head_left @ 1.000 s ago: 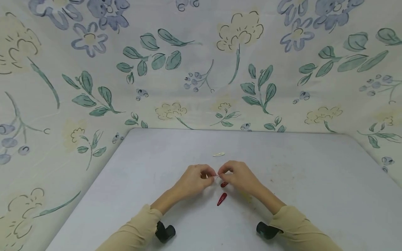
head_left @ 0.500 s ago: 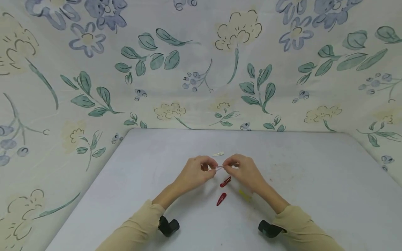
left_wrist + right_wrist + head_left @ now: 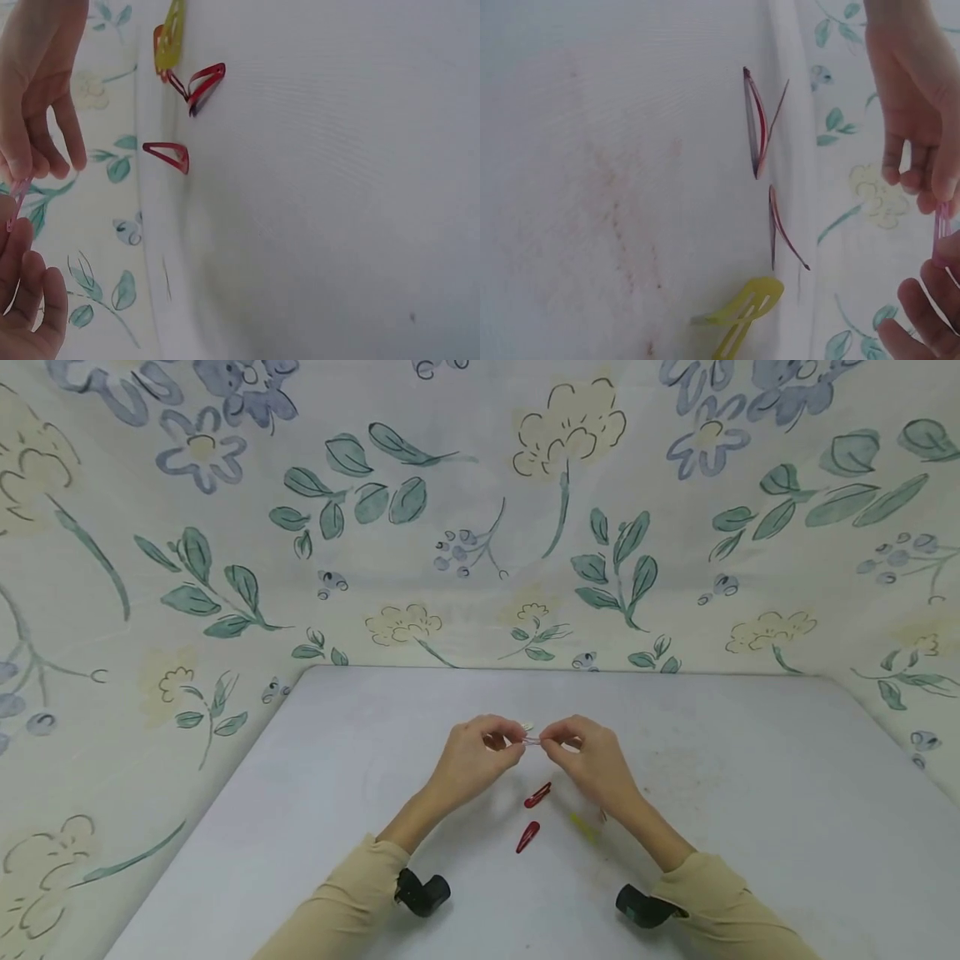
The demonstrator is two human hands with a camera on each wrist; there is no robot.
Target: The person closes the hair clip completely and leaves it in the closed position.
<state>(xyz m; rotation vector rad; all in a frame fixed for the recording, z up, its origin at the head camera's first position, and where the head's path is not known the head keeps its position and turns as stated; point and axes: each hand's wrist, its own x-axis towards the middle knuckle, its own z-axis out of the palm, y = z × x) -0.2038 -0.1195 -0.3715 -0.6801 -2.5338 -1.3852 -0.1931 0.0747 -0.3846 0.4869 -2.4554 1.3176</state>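
Note:
A pink snap hair clip (image 3: pixel 532 741) is held above the table between both hands. My left hand (image 3: pixel 474 760) pinches one end between thumb and fingertips, and my right hand (image 3: pixel 594 764) pinches the other. In the right wrist view the pink clip (image 3: pixel 943 232) shows a slotted body, partly covered by fingers. Below the hands lie two red snap hair clips, the upper red clip (image 3: pixel 537 795) and the lower red clip (image 3: pixel 528 837); both look snapped apart in the right wrist view. A pale clip (image 3: pixel 528 727) lies behind the hands, mostly hidden.
A yellow hair clip (image 3: pixel 583 828) lies near my right wrist, with an orange-brown clip (image 3: pixel 158 51) beside it in the left wrist view. The white table (image 3: pixel 375 710) ends at a flowered cloth backdrop (image 3: pixel 480 635). Black wrist cameras hang beneath both sleeves.
Both hands have moved forward and up with the pink clip, away from the red clips. The upper red clip and yellow clip are now uncovered, while the pale clip is mostly hidden.

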